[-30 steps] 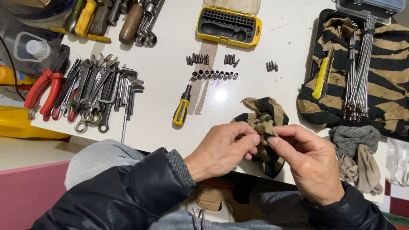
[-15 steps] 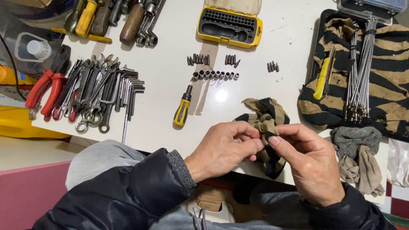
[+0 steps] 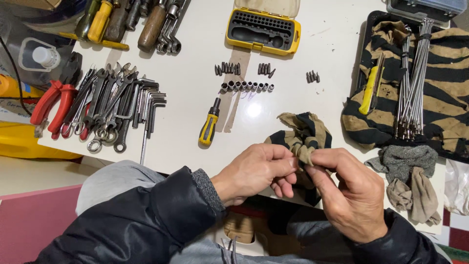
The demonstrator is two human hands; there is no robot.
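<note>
White table point(image 3: 195, 122) with light glare, pink surface point(image 3: 29, 220) below, checkered floor point(image 3: 457, 234)

Black puffy jacket sleeves, grey knit cuff, bare hands point(image 3: 303, 186)

Open yellow bit case point(image 3: 263, 30), top centre

Single head-worn view, looking steeply down from close above the white bench point(image 3: 195, 122), its near edge crossing mid-frame.
</note>
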